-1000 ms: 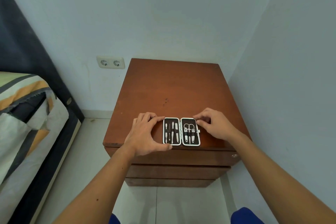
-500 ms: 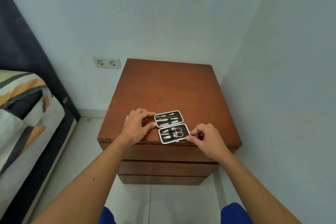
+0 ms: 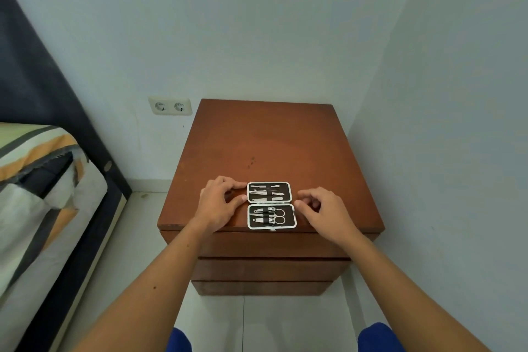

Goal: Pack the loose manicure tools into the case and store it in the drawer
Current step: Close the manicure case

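Note:
The manicure case (image 3: 287,192) lies open and flat near the front edge of the brown nightstand (image 3: 265,137). Its two black, white-rimmed halves sit one behind the other. Several metal tools (image 3: 267,216) are strapped into both halves, with scissors and clippers in the near one. My left hand (image 3: 217,206) pinches the case's left edge, index finger on the far corner and thumb at the hinge. My right hand (image 3: 325,211) rests just right of the case, fingers loosely curled, thumb tip at the near half's corner. The drawer fronts (image 3: 268,270) below are closed.
A wall stands close on the nightstand's right and another behind it, with a double socket (image 3: 170,106) at the left. A bed with striped bedding (image 3: 37,194) and a dark frame is on the left. Pale floor tiles lie between them.
The open case has been turned a quarter turn, from halves side by side to one behind the other. My right hand has slid off its near edge to the right side.

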